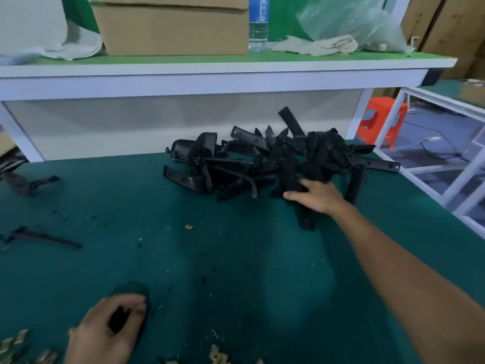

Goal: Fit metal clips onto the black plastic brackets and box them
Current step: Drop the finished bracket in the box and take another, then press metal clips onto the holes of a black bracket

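Note:
A heap of black plastic brackets (262, 161) lies at the back of the green mat (210, 258). My right hand (317, 195) reaches into the heap's near side. Its thumb and fingers close round one black bracket (304, 219), whose end sticks out toward me. My left hand (105, 329) hovers low at the near left with its fingers curled round a dark hollow; I cannot make out anything in it. Brass-coloured metal clips (217, 354) lie along the near edge, with more clips (15, 342) at the far left. A single clip (189, 226) lies mid-mat.
Two loose brackets (42, 237) lie on the mat at the left. A raised shelf (210, 67) above the heap carries a cardboard box (170, 24), a water bottle (258, 22), a cloth (315, 44) and a plastic bag (354, 22). An orange stool (380, 122) stands beyond the right edge.

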`<state>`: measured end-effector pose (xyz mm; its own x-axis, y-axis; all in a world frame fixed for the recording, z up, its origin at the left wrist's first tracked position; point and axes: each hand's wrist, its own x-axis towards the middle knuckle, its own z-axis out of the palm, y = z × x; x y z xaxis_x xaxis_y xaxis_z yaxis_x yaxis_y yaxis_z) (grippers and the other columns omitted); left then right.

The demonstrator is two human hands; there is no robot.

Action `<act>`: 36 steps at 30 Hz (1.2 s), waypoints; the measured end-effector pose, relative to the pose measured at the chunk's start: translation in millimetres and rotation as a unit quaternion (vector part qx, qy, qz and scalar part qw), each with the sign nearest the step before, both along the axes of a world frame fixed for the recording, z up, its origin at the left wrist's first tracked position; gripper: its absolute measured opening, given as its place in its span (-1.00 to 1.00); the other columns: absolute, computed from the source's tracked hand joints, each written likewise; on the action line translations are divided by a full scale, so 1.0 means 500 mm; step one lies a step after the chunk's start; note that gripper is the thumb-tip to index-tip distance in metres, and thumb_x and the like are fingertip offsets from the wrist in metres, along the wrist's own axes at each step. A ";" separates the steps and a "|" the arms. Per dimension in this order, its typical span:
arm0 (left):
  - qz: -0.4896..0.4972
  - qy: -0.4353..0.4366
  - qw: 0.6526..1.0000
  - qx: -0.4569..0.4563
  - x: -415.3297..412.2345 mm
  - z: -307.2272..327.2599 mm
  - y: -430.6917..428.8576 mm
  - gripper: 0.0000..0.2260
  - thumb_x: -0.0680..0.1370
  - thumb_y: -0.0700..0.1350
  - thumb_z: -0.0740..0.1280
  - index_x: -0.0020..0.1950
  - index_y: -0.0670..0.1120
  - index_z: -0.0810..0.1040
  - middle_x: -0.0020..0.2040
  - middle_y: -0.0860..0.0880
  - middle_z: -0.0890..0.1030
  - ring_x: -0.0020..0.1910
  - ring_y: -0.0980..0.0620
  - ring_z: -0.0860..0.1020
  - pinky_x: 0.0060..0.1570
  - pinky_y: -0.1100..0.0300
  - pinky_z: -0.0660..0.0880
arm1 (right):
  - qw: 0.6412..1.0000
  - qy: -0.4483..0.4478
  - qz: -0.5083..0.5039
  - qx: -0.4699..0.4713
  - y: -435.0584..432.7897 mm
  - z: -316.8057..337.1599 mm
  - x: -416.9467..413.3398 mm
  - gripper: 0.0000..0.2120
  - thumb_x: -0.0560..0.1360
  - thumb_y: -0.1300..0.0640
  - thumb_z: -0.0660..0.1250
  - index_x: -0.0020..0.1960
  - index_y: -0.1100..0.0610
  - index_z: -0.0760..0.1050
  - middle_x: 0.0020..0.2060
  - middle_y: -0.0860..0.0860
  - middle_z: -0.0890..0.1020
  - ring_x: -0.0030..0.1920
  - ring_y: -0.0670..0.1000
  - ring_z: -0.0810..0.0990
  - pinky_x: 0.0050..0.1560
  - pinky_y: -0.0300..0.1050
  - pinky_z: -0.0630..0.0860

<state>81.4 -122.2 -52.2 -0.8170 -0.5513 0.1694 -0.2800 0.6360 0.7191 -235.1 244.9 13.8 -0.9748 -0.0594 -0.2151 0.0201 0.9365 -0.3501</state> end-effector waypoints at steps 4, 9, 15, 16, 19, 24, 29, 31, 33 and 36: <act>-0.011 -0.003 1.000 0.018 -0.002 0.013 0.013 -0.67 0.42 -0.12 0.57 -0.11 0.34 0.62 -0.09 0.39 0.61 -0.06 0.14 0.61 -0.04 0.18 0.49 | 0.996 0.008 0.083 -0.019 -0.100 -0.012 0.109 -0.30 0.38 -0.57 0.12 0.41 -0.27 0.42 0.49 0.03 0.42 0.57 0.23 0.12 0.47 0.30 0.22; -0.031 0.013 0.999 0.038 0.002 0.011 0.011 -0.71 0.45 -0.18 0.54 -0.21 0.25 0.65 -0.13 0.21 0.67 -0.05 0.14 0.58 -0.12 0.27 0.43 | 0.981 -0.016 0.157 -0.112 -0.130 0.001 0.237 -0.57 0.51 -0.43 0.14 -0.05 -0.10 0.52 0.03 -0.08 0.64 0.26 0.05 0.50 0.14 0.07 0.45; -0.040 0.006 0.997 0.058 0.006 0.023 0.014 -0.76 0.48 -0.17 0.51 -0.18 0.21 0.65 -0.15 0.23 0.68 -0.04 0.19 0.58 -0.06 0.28 0.44 | 0.964 0.137 0.176 -0.145 -0.147 0.058 0.350 -0.70 0.69 -0.12 0.08 0.23 -0.08 0.53 0.19 -0.10 0.60 0.32 0.07 0.47 0.36 0.15 0.36; -0.035 0.008 0.997 0.074 0.007 0.026 0.015 -0.76 0.50 -0.15 0.49 -0.18 0.22 0.65 -0.16 0.25 0.68 -0.03 0.18 0.59 -0.05 0.22 0.45 | 0.957 0.137 0.188 -0.173 -0.145 0.068 0.374 -0.72 0.70 -0.10 0.08 0.24 -0.07 0.51 0.08 -0.10 0.63 0.16 0.02 0.57 0.22 0.13 0.48; -0.008 0.022 0.988 0.151 0.019 0.049 0.022 -0.89 0.54 0.07 0.45 -0.17 0.28 0.65 -0.14 0.22 0.69 0.01 0.12 0.60 0.02 0.09 0.44 | 0.939 0.165 0.265 -0.144 -0.136 0.065 0.465 -0.62 0.71 -0.08 0.09 0.51 -0.26 0.22 0.09 -0.09 0.62 -0.02 -0.02 0.62 0.00 0.07 0.59; -0.085 0.058 0.919 0.381 0.033 0.132 0.094 -0.35 0.43 0.48 0.21 0.14 -0.03 0.67 -0.18 -0.02 0.73 -0.33 0.08 0.65 -0.31 0.18 0.53 | 0.910 0.190 0.367 -0.027 -0.120 0.017 0.591 -0.08 0.59 0.27 0.25 0.58 -0.34 -0.26 -0.04 -0.07 0.27 -0.13 0.02 0.30 -0.27 -0.03 0.31; -0.218 0.007 0.924 0.315 0.043 0.174 0.172 -0.84 0.50 0.09 0.50 0.07 0.23 0.68 0.00 0.09 0.74 0.00 0.11 0.69 0.01 0.17 0.52 | 0.919 0.241 0.311 0.011 -0.084 0.012 0.636 -0.16 0.57 0.22 0.27 0.62 -0.22 -0.14 0.04 0.04 0.35 -0.06 0.11 0.38 -0.16 -0.02 0.30; -0.250 -0.009 0.926 0.284 0.040 0.184 0.218 -0.77 0.51 0.08 0.43 0.15 0.26 0.58 0.02 0.25 0.70 0.01 0.26 0.65 -0.04 0.33 0.50 | 0.927 0.243 0.285 0.023 -0.089 0.019 0.647 -0.35 0.60 -0.04 0.26 0.59 -0.09 0.05 0.06 0.05 0.45 -0.02 0.14 0.47 -0.05 0.02 0.35; -0.287 -0.032 0.924 0.251 0.044 0.185 0.269 -0.64 0.37 0.28 0.38 0.16 0.33 0.53 0.04 0.37 0.65 0.02 0.38 0.60 -0.10 0.44 0.48 | 0.941 0.226 0.250 -0.007 -0.092 0.023 0.653 -0.47 0.56 -0.09 0.28 0.47 -0.04 0.22 0.05 0.02 0.54 0.01 0.16 0.56 -0.07 0.03 0.39; -0.254 0.002 0.933 0.256 0.054 0.167 0.310 -0.62 0.43 0.42 0.18 0.16 0.36 0.56 0.07 0.38 0.63 0.10 0.33 0.58 0.05 0.33 0.48 | 0.969 0.165 0.170 -0.076 -0.078 0.018 0.645 -0.62 0.54 -0.12 0.32 0.25 -0.05 0.26 -0.01 0.01 0.61 -0.04 0.21 0.61 -0.15 0.04 0.47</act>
